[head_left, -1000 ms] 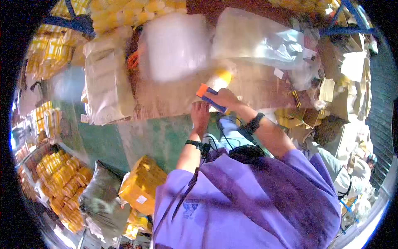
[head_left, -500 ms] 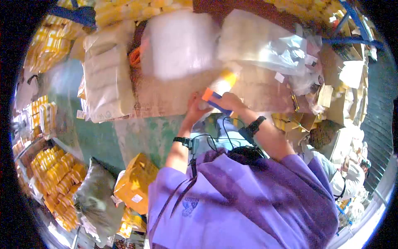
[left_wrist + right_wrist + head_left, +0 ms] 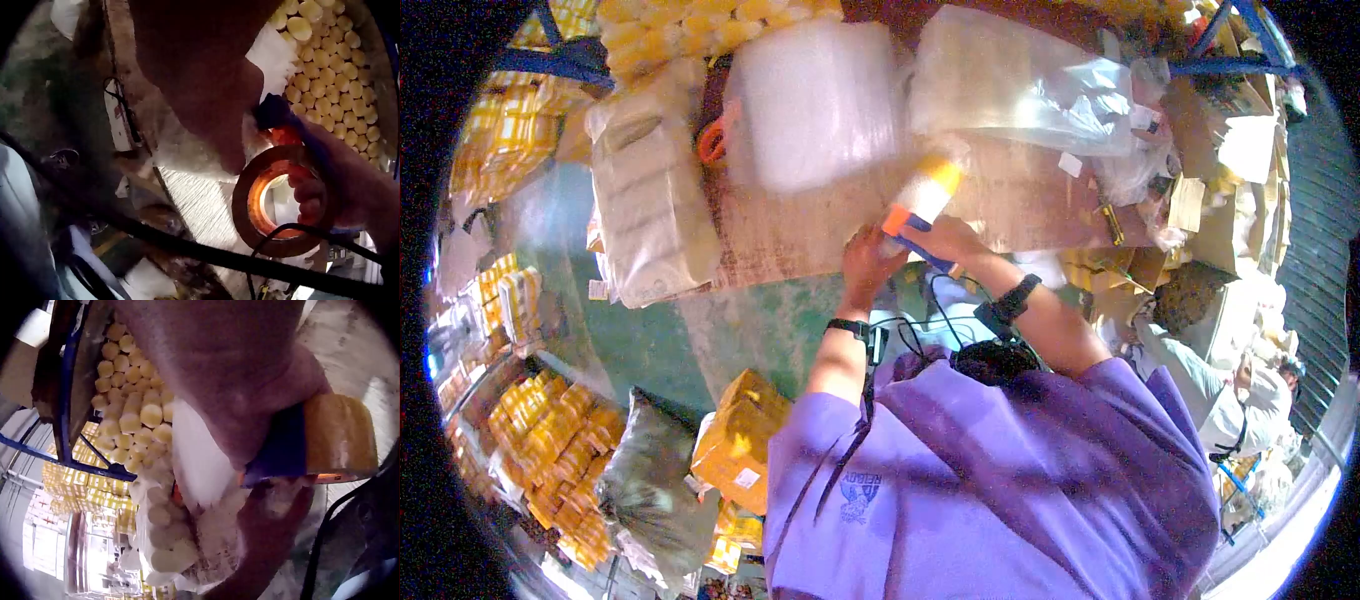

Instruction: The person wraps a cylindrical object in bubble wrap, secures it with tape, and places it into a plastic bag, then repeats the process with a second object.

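My right hand [image 3: 950, 242] grips a blue tape dispenser [image 3: 282, 447] with an orange front, its fingers inside the ring of a wide tape roll [image 3: 247, 209]. Below the dispenser, a white cylinder with a yellow end [image 3: 930, 187], in clear plastic, slants away from me over the table's near edge. At its near end is my left hand [image 3: 872, 262], with fingers curled against the clear plastic [image 3: 194, 150]. The dispenser's orange front overlaps the cylinder in the head view. In the right wrist view, the left fingers [image 3: 275, 509] show just under the dispenser.
A stack of white sheets [image 3: 815, 110] and clear plastic bags [image 3: 1010, 85] lie behind the hands. On the left sits a wrapped pack [image 3: 650, 190], beside orange-handled scissors [image 3: 712, 142]. A yellow-and-black cutter [image 3: 1112, 225] lies at right. Yellow-topped cylinders [image 3: 690, 30] line the back.
My left hand has moved slightly left and away from me, its fingers turning to the cylinder's side. The right hand still grips the dispenser, now lying over the cylinder's near part.
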The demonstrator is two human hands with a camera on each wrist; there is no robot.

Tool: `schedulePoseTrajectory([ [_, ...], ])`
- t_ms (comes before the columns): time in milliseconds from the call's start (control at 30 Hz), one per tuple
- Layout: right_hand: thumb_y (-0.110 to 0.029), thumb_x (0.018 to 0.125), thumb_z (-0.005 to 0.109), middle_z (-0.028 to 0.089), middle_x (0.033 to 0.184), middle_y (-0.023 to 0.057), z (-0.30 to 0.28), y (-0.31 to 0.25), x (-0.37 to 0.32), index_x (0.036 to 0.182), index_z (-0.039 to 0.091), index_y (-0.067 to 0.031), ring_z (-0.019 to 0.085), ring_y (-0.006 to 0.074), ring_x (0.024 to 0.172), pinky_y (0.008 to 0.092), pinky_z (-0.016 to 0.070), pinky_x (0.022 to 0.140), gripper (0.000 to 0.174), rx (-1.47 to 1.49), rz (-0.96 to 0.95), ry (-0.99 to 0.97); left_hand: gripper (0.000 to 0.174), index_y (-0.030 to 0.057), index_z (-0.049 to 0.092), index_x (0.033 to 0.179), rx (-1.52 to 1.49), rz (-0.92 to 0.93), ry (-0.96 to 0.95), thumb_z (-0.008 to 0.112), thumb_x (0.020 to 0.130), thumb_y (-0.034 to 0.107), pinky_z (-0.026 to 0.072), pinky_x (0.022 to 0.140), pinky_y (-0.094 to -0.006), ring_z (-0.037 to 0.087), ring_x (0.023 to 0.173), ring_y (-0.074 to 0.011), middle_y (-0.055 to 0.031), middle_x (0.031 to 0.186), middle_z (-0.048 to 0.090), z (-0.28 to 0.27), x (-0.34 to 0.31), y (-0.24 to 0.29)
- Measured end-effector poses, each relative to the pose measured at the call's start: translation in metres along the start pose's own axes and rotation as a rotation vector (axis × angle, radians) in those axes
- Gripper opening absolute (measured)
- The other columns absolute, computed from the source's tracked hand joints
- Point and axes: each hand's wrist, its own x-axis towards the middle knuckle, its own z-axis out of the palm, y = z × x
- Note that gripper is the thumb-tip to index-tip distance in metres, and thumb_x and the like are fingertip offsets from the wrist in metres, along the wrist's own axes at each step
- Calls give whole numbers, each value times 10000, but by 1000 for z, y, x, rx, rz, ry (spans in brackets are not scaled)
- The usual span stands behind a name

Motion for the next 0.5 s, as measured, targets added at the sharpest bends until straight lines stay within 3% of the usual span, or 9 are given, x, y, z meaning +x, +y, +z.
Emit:
schedulePoseTrajectory([
  [67, -900, 758, 496, 733, 938, 267, -2, 14, -1, 955, 742, 64, 727, 425, 903, 504, 574, 789, 1015, -21, 8, -98, 809, 127, 588, 1353, -40, 24, 47, 817, 696, 540, 441, 1018, -550, 577, 1220, -370, -174, 1282, 640, 10, 7, -16],
  [167, -914, 741, 498, 732, 878, 260, -5, 37, 7, 895, 746, 61, 729, 423, 854, 502, 576, 761, 1018, 91, 21, -164, 886, 90, 540, 1392, 24, 24, 44, 826, 686, 543, 435, 1030, -546, 574, 1222, -375, -179, 1285, 635, 3, 17, -14],
  [200, -919, 735, 497, 727, 835, 261, 1, 39, 12, 862, 745, 59, 730, 416, 822, 496, 577, 744, 1017, 63, -8, -131, 918, 75, 520, 1408, 70, 12, 28, 830, 682, 543, 434, 1034, -543, 572, 1224, -382, -184, 1297, 627, -5, 15, -10],
  [300, -869, 758, 536, 706, 728, 207, 3, 29, 5, 774, 734, 34, 725, 337, 698, 435, 544, 645, 925, 93, 24, -57, 1018, 23, 430, 1456, 215, 94, 267, 856, 665, 503, 429, 1044, -544, 558, 1231, -415, -221, 1371, 564, -14, -3, 20],
  [400, -870, 764, 532, 703, 726, 218, 8, 30, 8, 775, 732, 30, 726, 355, 714, 437, 545, 639, 922, 110, -33, -48, 1048, 5, 383, 1470, 380, 96, 153, 877, 655, 441, 425, 1061, -535, 546, 1234, -441, -249, 1415, 502, -6, -12, 34],
  [500, -866, 766, 540, 702, 730, 228, 0, 24, 1, 779, 728, 32, 721, 378, 725, 456, 543, 639, 918, 169, -27, -74, 1063, 4, 370, 1470, 330, 73, 266, 900, 633, 389, 441, 1059, -518, 556, 1218, -444, -250, 1382, 521, 27, 6, 8],
])
